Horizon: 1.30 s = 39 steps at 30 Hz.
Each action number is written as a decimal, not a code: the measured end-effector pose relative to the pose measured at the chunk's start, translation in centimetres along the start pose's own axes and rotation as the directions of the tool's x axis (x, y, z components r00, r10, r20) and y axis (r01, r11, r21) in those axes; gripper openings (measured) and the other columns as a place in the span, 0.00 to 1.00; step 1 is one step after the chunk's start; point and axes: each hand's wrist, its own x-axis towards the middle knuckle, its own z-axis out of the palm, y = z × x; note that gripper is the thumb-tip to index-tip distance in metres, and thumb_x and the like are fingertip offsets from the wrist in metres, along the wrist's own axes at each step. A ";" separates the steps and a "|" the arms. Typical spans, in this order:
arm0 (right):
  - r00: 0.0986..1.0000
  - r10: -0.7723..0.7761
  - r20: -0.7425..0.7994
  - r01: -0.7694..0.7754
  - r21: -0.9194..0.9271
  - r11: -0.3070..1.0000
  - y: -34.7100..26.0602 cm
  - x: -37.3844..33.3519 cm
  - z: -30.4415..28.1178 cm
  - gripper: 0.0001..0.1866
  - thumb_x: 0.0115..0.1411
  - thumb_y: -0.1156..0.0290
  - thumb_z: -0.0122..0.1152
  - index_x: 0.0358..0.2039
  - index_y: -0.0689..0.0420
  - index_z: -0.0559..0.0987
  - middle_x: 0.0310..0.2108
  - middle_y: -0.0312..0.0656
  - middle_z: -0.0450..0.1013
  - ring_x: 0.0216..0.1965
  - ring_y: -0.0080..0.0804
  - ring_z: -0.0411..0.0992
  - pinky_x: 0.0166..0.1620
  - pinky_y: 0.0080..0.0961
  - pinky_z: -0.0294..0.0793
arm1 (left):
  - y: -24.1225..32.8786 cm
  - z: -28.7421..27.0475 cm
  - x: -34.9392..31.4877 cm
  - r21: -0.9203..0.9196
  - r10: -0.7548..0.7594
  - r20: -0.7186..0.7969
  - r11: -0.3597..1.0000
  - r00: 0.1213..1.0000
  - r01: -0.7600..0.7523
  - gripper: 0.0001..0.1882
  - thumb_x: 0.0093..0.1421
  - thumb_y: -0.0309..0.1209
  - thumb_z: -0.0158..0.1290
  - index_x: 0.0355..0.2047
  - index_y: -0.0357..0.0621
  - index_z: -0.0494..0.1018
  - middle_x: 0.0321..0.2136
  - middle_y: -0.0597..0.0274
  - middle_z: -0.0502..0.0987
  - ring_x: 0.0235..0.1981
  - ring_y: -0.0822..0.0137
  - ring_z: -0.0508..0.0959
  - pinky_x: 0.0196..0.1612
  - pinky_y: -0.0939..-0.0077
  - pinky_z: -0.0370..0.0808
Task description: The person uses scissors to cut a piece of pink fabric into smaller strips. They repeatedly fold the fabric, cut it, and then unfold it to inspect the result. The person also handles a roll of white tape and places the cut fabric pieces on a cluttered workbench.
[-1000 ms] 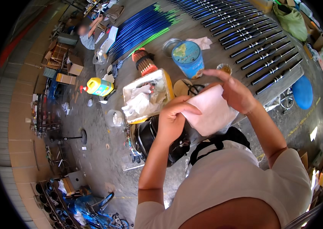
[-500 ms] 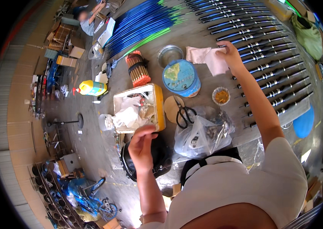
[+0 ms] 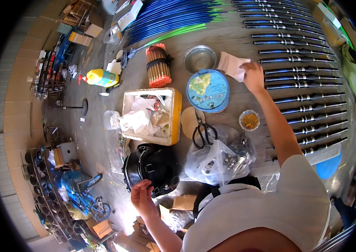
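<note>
- Right hand [image 3: 253, 76]: arm stretched across the table [image 3: 243, 100], fingers curled at the near-right edge of a pink cloth [image 3: 230, 65]. We see contact there, but cannot tell whether the fingertips pinch the cloth or only rest on it.
- Cloth: lies on the table just right of a metal bowl [image 3: 200, 61], beyond a blue-lidded tub [image 3: 207, 89], and left of the rows of dark rods [image 3: 300, 84].
- Left hand [image 3: 143, 200]: raised beside a black case [image 3: 157, 168], fingers bent toward the thumb. We make out nothing in it; whether the fingertips meet, we cannot tell.
- Progress, by our reading: the cloth is down on the table, so its placing looks nearly done. What is left is the right hand's release; it is not yet clear of the edge.
- Rods: set out side by side along the right; we judge that layout orderly. Blue sticks [image 3: 174, 19] lie heaped at the far side, with no hand on them.
- Nearer us, untouched: scissors [image 3: 200, 124] partly over a tan disc [image 3: 187, 122], a clear plastic bag [image 3: 220, 161], a small cup [image 3: 242, 122] holding orange bits, and a yellow-sided box [image 3: 175, 119].
</note>
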 end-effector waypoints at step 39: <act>-0.091 -0.375 0.922 0.236 0.386 0.892 -30.5 -44.7 1.2 0.06 0.56 0.69 0.54 0.32 0.57 0.74 0.30 0.44 0.75 0.35 0.40 0.73 0.38 0.30 0.71 | -29.7 -22.0 -30.0 -0.896 -0.813 -0.410 0.272 0.414 -0.352 0.13 0.58 0.23 0.48 0.44 0.43 0.67 0.30 0.66 0.72 0.27 0.75 0.70 0.30 0.84 0.67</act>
